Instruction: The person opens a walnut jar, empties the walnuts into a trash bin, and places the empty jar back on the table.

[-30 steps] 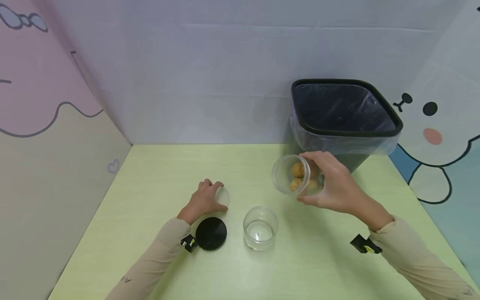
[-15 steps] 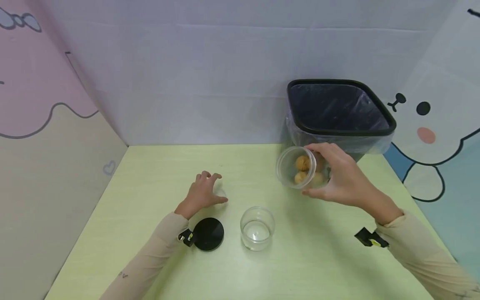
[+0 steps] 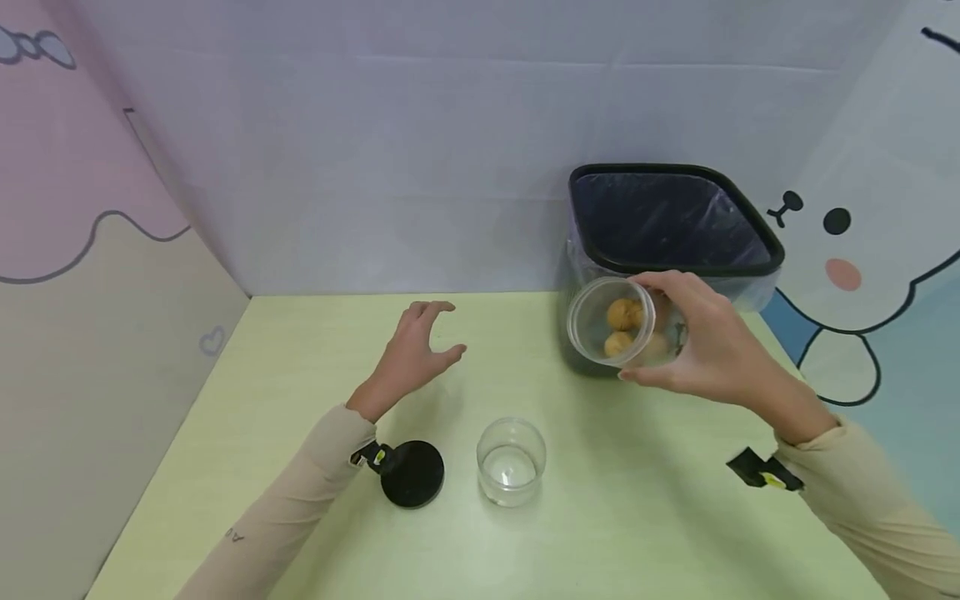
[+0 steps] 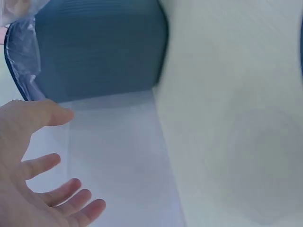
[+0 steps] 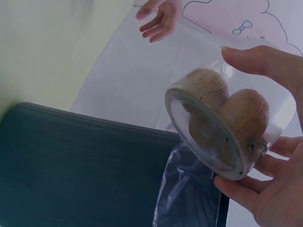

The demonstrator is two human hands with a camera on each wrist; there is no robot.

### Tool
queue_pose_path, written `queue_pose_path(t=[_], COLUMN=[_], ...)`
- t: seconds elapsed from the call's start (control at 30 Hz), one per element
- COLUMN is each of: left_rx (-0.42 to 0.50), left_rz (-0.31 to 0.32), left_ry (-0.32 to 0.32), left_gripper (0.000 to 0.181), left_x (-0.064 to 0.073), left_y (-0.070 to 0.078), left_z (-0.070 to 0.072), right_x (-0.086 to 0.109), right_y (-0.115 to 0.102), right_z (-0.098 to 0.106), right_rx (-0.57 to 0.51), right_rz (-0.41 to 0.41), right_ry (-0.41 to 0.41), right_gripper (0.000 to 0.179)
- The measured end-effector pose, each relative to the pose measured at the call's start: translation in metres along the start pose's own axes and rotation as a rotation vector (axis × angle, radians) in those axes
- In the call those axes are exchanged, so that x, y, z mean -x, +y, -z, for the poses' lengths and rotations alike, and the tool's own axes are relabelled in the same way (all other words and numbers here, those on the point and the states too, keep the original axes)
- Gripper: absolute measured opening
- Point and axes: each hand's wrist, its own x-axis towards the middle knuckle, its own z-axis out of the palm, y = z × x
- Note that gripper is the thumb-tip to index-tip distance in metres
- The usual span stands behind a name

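My right hand (image 3: 708, 346) grips a clear jar (image 3: 587, 327), tilted on its side with its mouth toward the left, just in front of the bin. Several walnuts (image 3: 622, 315) lie inside it; the right wrist view shows them behind the jar's base (image 5: 208, 137). My left hand (image 3: 407, 360) is held over the table with thumb and fingers spread and nothing between them. Below it lie a round black lid (image 3: 412, 475) and, to its right, an upright clear cup (image 3: 512, 462). A faint round outline (image 4: 262, 165) shows on the table in the left wrist view.
A dark bin (image 3: 678, 271) with a clear plastic liner stands at the back right, close behind the jar. A white sheet (image 3: 390, 175) backs the pale table (image 3: 322, 333). Panels with cartoon drawings (image 3: 843, 275) rise on both sides.
My left hand has left the small clear disc on the table and moved up and away. My right hand has carried the jar rightward and back, nearer the bin. The view has shifted slightly.
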Motion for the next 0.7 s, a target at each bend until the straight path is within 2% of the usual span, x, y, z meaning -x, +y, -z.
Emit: queue_pose_path(t=[0.13,0.23,0.4,0.7], left_rx=[0.040,0.060,0.099,0.172], left_rz=[-0.102,-0.155,-0.216,-0.314], left_ry=[0.055,0.084,0.121,0.174], left_gripper=[0.054,0.052,0.050,0.046], left_x=[-0.008,-0.012,-0.017,-0.029], left_y=[0.017,0.028,0.045,0.071], left_z=[0.006,0.010,0.016,0.019], right_x=[0.000,0.000,-0.002,-0.005], right_y=[-0.001,-0.001,0.001,0.006], right_z=[0.008,0.014,0.025,0.045], right_rx=[0.013,0.019,0.032,0.047], right_rz=[-0.020,-0.006,0.024,-0.047], right_ry=[0.010,0.023,0.048,0.052], right_gripper=[0.095,0.096,0.099,0.101])
